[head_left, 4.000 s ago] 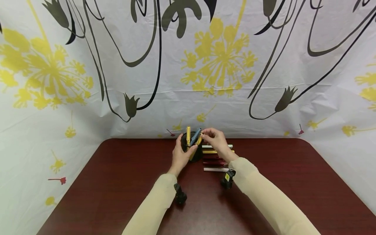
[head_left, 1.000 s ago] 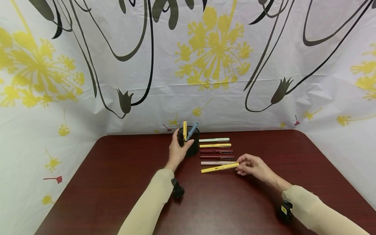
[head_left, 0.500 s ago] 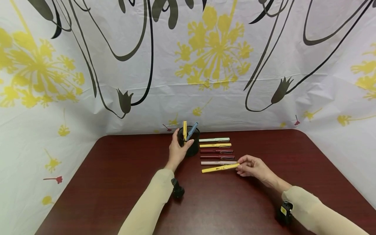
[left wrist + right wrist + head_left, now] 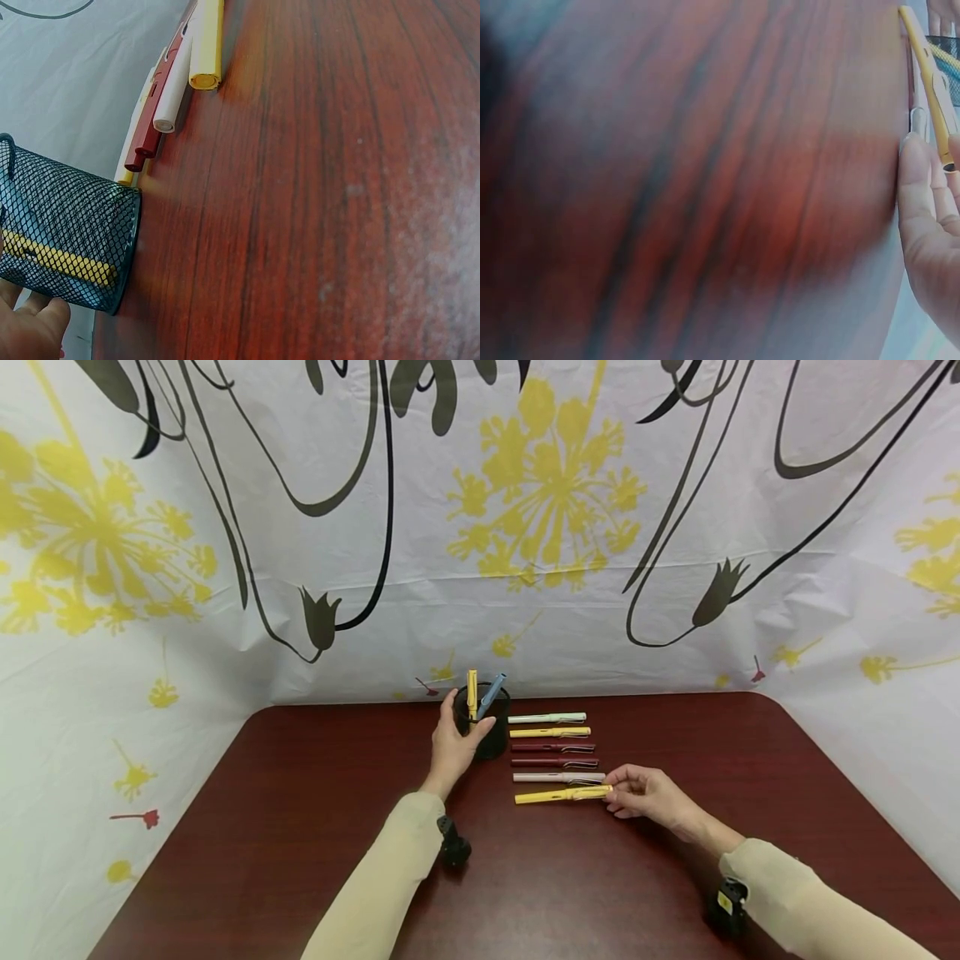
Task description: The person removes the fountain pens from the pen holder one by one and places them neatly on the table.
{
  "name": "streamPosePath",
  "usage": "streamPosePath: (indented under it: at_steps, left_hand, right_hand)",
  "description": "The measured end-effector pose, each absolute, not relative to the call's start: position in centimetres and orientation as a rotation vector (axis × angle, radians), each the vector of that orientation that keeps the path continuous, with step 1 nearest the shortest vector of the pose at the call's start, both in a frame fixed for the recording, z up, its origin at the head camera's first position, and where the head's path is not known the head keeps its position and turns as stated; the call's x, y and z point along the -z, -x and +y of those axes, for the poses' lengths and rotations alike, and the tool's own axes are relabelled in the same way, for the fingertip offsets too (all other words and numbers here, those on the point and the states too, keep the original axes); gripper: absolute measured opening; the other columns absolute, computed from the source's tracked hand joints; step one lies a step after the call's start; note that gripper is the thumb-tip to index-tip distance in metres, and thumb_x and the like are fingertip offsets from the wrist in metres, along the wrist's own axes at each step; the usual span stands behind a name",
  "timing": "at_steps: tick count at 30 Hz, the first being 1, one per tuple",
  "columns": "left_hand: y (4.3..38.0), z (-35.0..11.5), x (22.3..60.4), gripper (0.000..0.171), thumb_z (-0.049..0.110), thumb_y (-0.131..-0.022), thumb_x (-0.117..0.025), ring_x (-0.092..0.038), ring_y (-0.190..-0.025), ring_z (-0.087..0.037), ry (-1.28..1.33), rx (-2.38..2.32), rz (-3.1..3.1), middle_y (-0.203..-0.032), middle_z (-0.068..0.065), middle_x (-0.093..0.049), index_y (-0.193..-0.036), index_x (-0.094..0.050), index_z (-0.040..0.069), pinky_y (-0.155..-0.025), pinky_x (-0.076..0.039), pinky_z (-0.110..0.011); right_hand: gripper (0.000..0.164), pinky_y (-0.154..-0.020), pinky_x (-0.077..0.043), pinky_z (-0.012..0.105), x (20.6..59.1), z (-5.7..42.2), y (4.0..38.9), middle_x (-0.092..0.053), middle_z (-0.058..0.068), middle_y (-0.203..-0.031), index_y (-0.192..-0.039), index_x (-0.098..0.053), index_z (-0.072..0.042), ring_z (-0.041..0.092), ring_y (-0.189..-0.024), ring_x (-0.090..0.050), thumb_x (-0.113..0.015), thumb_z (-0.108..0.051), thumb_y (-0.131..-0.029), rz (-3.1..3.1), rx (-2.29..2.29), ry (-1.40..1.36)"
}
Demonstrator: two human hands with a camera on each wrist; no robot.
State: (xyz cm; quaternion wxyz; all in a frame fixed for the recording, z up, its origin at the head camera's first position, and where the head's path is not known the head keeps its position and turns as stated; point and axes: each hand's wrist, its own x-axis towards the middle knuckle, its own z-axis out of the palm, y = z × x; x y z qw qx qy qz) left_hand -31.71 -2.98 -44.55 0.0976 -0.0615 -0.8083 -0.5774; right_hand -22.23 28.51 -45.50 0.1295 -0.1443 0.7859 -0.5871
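Note:
My left hand [image 4: 452, 750] grips a black mesh pen cup [image 4: 493, 745] at the back of the table, thumb and fingers around its near and left sides. A yellow pen [image 4: 472, 687] and a blue pen [image 4: 491, 695] stand in the cup, leaning apart. My right hand [image 4: 649, 795] pinches the clip end of another yellow pen [image 4: 558, 795], which lies level at the near end of a row of pens. In the right wrist view, this yellow pen [image 4: 928, 75] shows between thumb and fingers. The left wrist view shows the cup [image 4: 71, 217] with fingers against its side.
Beyond the held pen, parallel to it, lie a pale pink pen [image 4: 551, 777], two dark red pens [image 4: 547, 762], a yellow pen [image 4: 543, 732] and a white pen [image 4: 540, 719]. A patterned cloth [image 4: 570, 643] hangs behind the brown table [image 4: 337, 827].
My right hand has brought the yellow pen from the cup to the row's near end. Lately its clip end has swung toward me, nearly parallel with the row. My left hand stays on the cup.

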Motion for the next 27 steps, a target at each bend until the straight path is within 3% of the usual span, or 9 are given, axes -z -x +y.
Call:
streamPosePath:
  at_steps: [6,12,19,27]
  left_hand:
    - [31.78,-2.93,44.55,0.082,0.040,-0.083,-0.071,-0.044,-0.128,-0.032,0.186,1.686,-2.382,-0.143,-0.015,-0.043,-0.148,-0.028,0.017,-0.101,-0.038,-0.051]
    - [31.82,-2.95,44.55,0.082,0.040,-0.083,-0.071,-0.043,-0.129,-0.032,0.174,1.696,-2.391,-0.144,-0.014,-0.041,-0.148,-0.027,0.019,-0.101,-0.038,-0.051]
    - [31.92,-2.92,44.71,0.082,0.040,-0.083,-0.071,-0.042,-0.130,-0.032,0.187,1.704,-2.386,-0.144,-0.014,-0.041,-0.148,-0.027,0.018,-0.101,-0.038,-0.052]
    - [31.98,-2.93,44.79,0.082,0.041,-0.083,-0.070,-0.041,-0.131,-0.033,0.181,1.700,-2.397,-0.146,-0.014,-0.039,-0.148,-0.026,0.018,-0.102,-0.037,-0.052]
  right_hand:
    - [0.027,-0.069,-0.056,0.032,45.09,28.25,22.26,-0.063,0.023,-0.093,-0.110,-0.051,0.015,0.017,-0.081,-0.068,-0.059,-0.004,-0.092,2.382,1.589,0.467]
    - [0.020,-0.061,-0.055,0.029,44.98,27.98,22.43,-0.064,0.014,-0.085,-0.102,-0.057,0.006,0.013,-0.075,-0.066,-0.065,-0.006,-0.087,2.540,1.429,0.479]
    - [0.013,-0.052,-0.049,0.025,45.28,27.94,22.71,-0.062,0.003,-0.079,-0.092,-0.062,-0.003,0.004,-0.063,-0.055,-0.071,-0.006,-0.083,2.750,1.234,0.596]
    - [0.012,-0.060,-0.047,0.021,45.42,27.93,22.79,-0.061,-0.003,-0.078,-0.087,-0.064,-0.009,0.000,-0.067,-0.054,-0.073,-0.006,-0.080,2.872,1.086,0.637]
